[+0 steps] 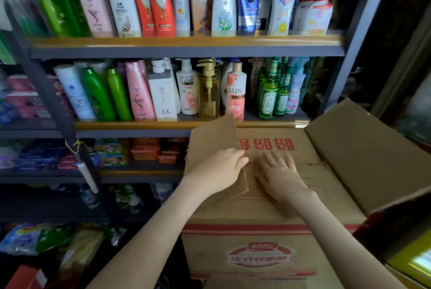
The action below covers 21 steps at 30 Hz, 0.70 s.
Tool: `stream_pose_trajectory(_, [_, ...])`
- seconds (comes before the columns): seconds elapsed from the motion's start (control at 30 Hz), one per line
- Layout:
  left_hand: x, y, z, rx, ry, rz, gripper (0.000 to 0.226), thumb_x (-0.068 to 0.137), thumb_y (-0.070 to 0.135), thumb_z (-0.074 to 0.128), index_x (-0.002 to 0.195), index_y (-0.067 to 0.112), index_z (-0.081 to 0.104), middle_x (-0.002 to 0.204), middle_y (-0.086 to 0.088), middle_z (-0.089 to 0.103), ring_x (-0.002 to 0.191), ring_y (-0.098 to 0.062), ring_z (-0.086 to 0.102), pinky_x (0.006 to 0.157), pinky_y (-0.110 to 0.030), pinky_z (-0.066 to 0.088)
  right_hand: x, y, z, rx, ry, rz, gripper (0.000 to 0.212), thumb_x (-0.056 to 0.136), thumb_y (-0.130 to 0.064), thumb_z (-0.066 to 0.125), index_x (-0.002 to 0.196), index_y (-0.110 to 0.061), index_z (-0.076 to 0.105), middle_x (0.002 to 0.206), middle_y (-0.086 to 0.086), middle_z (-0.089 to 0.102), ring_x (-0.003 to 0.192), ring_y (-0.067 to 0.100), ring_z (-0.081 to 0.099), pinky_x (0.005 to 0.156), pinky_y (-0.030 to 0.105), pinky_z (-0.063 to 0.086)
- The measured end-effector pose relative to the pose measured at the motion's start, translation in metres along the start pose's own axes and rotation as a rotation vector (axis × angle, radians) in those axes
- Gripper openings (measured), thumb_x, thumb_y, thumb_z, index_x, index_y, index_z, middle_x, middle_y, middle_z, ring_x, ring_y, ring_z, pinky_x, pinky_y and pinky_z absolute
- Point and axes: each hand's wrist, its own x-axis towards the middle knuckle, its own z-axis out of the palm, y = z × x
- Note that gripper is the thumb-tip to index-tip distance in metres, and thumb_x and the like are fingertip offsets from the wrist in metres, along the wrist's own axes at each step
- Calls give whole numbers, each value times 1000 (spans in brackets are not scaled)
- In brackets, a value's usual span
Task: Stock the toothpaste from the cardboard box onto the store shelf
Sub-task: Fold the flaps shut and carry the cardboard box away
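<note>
A large brown cardboard box (pixel 251 237) with red print stands in front of the store shelf (pixel 186 48). My left hand (pixel 221 167) grips the edge of the box's left flap (pixel 212 139) and holds it raised. My right hand (pixel 279 176) lies flat, fingers spread, on the inner flap that still covers the top. The right flap (pixel 363 155) stands open. The box's contents are hidden. Blue and red toothpaste cartons (pixel 44 158) lie stacked on a lower shelf at the left.
Shampoo and body-wash bottles (pixel 151 93) fill the two upper shelves. Red and green soap boxes (pixel 144 151) sit on the lower shelf behind the raised flap. Plastic-wrapped goods (pixel 35 239) lie at the bottom left. A dark upright post (pixel 53 102) crosses the left.
</note>
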Motion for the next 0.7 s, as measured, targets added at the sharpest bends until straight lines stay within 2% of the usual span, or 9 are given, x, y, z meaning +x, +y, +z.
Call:
stream_pose_trajectory(0.1, [18,1,33,177,-40,-13,53,106,38,22,154,16,19,162,-3,13,147,-26,15,119,-43,13,-17,39,-7,-99,79,183,52,101,-37,24,149,-16,26,161,5,6,147,28,-9,110,56,-17])
stream_pose_trajectory(0.17, [27,3,48,258,-63,-38,59,104,45,18,155,16,8,163,-5,1,149,-27,3,120,-49,2,-31,65,-13,-151,166,353,54,99,-36,30,149,-17,25,161,7,5,146,31,-13,100,55,-30])
stream_pose_trajectory(0.23, [33,2,62,299,-101,-57,64,103,49,16,155,17,-1,162,-7,-9,149,-26,-7,118,-53,-6,-46,90,-20,-168,245,582,61,95,-36,39,151,-15,22,160,12,1,144,35,-17,96,54,-34])
stream_pose_trajectory(0.33, [39,-3,76,332,-145,-84,65,103,48,17,154,17,-9,161,-6,-17,148,-24,-16,117,-54,-11,-64,125,-28,-88,306,910,75,89,-40,50,151,-12,19,158,21,0,142,41,-13,108,56,-22])
stream_pose_trajectory(0.4, [40,-6,81,338,-150,-92,66,103,48,17,154,17,-11,161,-6,-18,147,-23,-17,117,-53,-12,-72,143,-31,-8,263,1017,78,89,-43,51,151,-10,17,156,25,7,142,44,2,113,56,-9])
stream_pose_trajectory(0.47, [40,-8,82,334,-146,-88,66,103,49,17,154,18,-11,161,-6,-18,147,-23,-18,117,-52,-12,-74,152,-33,67,264,1057,77,89,-39,53,150,-7,19,151,28,22,136,45,20,114,51,4])
stream_pose_trajectory(0.57, [39,-11,85,345,-135,-79,65,103,49,16,154,18,-10,161,-6,-16,147,-23,-18,118,-52,-11,-71,144,-40,81,488,1004,67,84,-23,60,138,7,34,130,32,43,120,44,36,103,46,22])
stream_pose_trajectory(0.63, [40,-13,86,349,-125,-77,65,102,50,15,154,19,-9,161,-5,-16,147,-22,-17,118,-52,-11,-67,127,-46,37,616,936,63,81,-18,64,130,12,39,120,34,47,113,44,40,98,47,25])
stream_pose_trajectory(0.7, [42,-13,87,345,-117,-74,65,102,50,15,154,19,-8,161,-5,-15,147,-22,-17,118,-51,-11,-60,106,-49,-53,651,878,63,79,-17,64,130,12,40,115,32,50,106,42,44,93,47,24])
